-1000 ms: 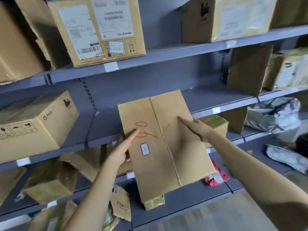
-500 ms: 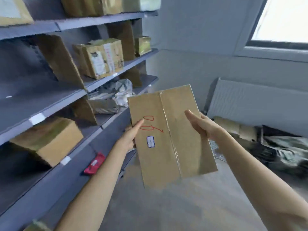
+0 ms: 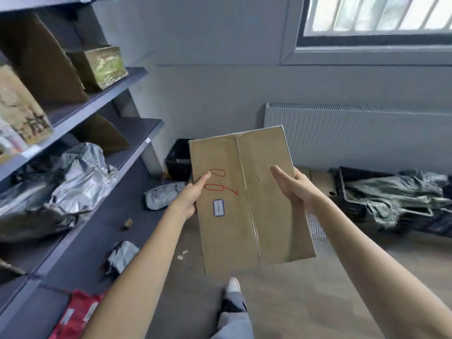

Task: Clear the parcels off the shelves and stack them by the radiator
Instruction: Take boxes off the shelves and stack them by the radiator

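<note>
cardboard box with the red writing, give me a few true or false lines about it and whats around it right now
1. The cardboard box is held by both the left hand and the right hand. True.
2. The box rests on a shelf. False: it is held in the air above the floor, clear of the shelves.
3. A small blue-edged sticker sits below the red writing. True.
4. The radiator stands to the left of the shelves. False: it is on the wall under the window, right of the shelves.
5. Silver-grey plastic parcels lie on a shelf. True.
</note>
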